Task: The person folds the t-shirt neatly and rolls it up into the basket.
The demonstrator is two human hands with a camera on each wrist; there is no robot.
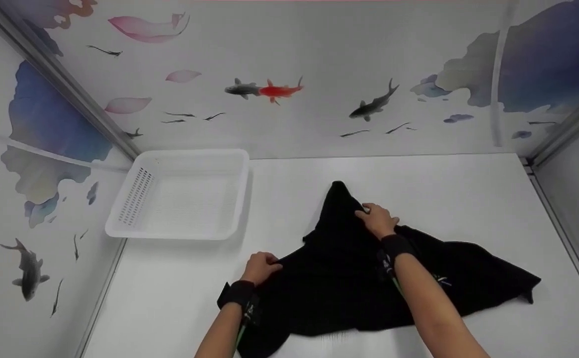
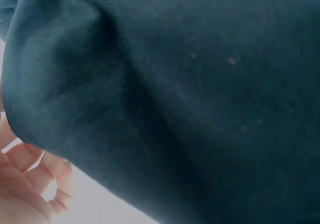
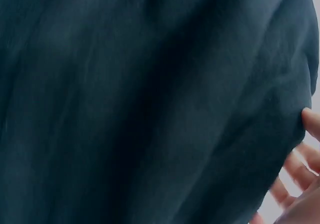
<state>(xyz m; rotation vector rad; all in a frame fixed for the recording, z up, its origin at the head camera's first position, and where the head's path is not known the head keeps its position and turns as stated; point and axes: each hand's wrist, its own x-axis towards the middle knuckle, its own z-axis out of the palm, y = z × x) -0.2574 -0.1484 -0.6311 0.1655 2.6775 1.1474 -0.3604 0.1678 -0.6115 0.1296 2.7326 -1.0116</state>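
Observation:
A black garment (image 1: pixel 339 268) lies spread and creased across the table, with a small light logo on its right part. My left hand (image 1: pixel 259 268) pinches its left edge; in the left wrist view the fingers (image 2: pixel 37 171) curl behind the cloth (image 2: pixel 165 104). At the upper edge, right of a raised point of fabric, my right hand (image 1: pixel 378 221) grips the cloth. The right wrist view has the thumb at the cloth's border and the other fingers (image 3: pixel 295 171) behind it. Dark cloth (image 3: pixel 150 109) fills most of that view.
A white plastic basket (image 1: pixel 177 233) with slotted sides stands at the back left of the white table (image 1: pixel 170 293). Walls painted with fish and petals enclose the table at the back and left. A plain wall (image 1: pixel 577 164) is on the right.

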